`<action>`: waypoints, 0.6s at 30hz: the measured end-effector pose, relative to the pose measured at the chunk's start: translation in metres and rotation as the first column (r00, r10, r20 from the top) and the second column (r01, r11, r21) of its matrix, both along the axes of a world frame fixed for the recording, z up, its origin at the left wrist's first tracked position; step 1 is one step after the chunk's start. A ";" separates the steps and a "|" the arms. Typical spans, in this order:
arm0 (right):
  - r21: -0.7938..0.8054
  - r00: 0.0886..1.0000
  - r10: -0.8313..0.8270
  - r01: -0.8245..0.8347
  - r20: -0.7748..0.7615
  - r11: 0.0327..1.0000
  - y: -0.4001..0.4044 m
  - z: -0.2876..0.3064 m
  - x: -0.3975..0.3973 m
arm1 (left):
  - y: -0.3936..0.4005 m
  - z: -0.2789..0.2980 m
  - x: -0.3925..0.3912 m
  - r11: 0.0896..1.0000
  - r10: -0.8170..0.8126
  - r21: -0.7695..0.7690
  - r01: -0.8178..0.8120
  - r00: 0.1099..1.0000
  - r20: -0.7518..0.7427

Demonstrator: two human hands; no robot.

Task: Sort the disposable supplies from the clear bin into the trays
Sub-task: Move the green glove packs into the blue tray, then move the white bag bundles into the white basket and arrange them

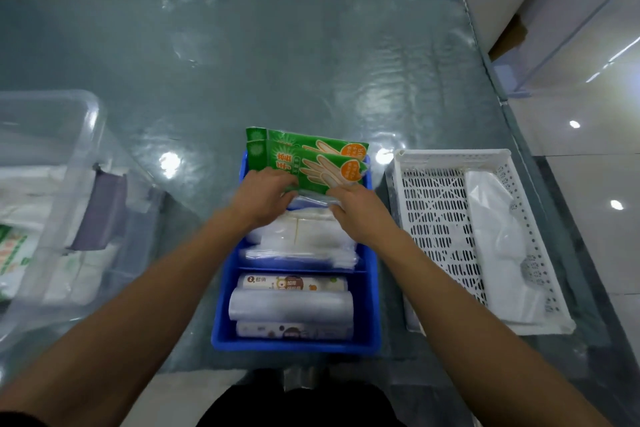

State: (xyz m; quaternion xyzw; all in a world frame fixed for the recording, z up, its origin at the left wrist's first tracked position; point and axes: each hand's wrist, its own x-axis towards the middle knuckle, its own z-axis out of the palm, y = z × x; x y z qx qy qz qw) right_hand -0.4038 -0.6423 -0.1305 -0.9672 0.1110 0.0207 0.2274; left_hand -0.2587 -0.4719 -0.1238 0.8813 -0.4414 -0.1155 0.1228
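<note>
Left hand (266, 198): its grip is curled on the left end of the front green glove pack (311, 168), over the far part of the blue tray.
Right hand (356, 208): its grip pinches the right end of the same pack, fingertips on the clear wrap at the bottom.
Second green pack (304, 140): it stands just behind the first one, leaning on the far wall of the tray.
Blue tray (225, 322): it sits in the middle of the desk's near edge. It has walls inside that split it into parts.
Clear bags (304, 239): a pile of them fills the middle part of the blue tray.
Rolls (291, 305): three rolls lie side by side in the near part of the blue tray.
White tray (436, 225): it sits near the desk's right edge, beside the blue tray. White plastic bags (498, 239) lie along its right side.
Clear bin (52, 204): it sits at the desk's left edge, with white and green packs inside.
Desk (277, 62): it has a shiny see-through cover.
</note>
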 end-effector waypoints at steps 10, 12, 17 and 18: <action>-0.066 0.996 0.057 -0.052 0.070 0.996 0.027 0.068 0.047 | 0.054 0.081 0.009 0.997 0.080 0.011 -0.082 0.990 0.116; -0.071 0.991 0.073 -0.066 0.108 0.995 0.044 0.085 0.059 | 0.077 0.098 0.015 0.993 0.115 -0.043 -0.110 0.984 0.134; -0.056 0.978 0.123 -0.115 0.170 0.992 0.105 0.123 0.089 | 0.145 0.137 0.027 0.979 0.157 -0.156 -0.129 0.970 0.187; -0.034 0.973 0.120 -0.115 0.199 0.993 0.121 0.130 0.093 | 0.163 0.143 0.031 0.973 0.181 -0.179 -0.146 0.963 0.199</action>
